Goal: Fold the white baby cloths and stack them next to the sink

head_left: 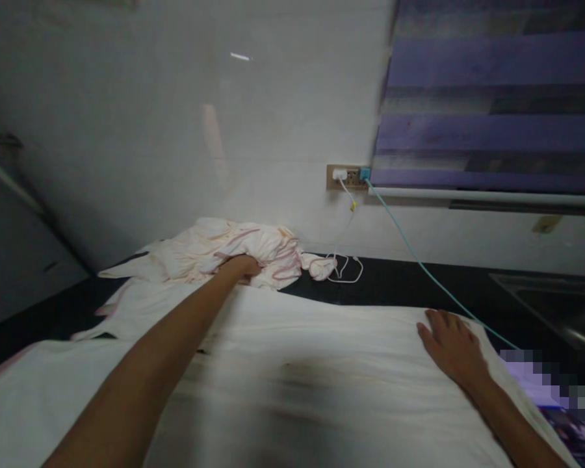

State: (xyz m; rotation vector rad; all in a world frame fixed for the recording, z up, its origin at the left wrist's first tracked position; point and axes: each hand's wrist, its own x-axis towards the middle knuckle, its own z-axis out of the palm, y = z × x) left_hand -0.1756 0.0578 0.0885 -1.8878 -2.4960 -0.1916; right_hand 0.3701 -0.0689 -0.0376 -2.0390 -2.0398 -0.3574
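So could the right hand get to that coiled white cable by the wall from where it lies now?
Probably yes. The right hand lies flat on the white cloth, and only bare dark counter shows between it and the white cable. The teal cable runs close by.

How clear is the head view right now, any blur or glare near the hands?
Head view: dim and softly blurred; a dark shadow on the white cloth near the bottom; the left hand on the crumpled fabric is smeared; a small glare streak on the wall.

Your hands meet soft matt cloth: a smooth white sheet (322,364), a crumpled pink-trimmed garment (234,250). Desk (419,286) dark, glossy; wall (175,130) glossy tile.
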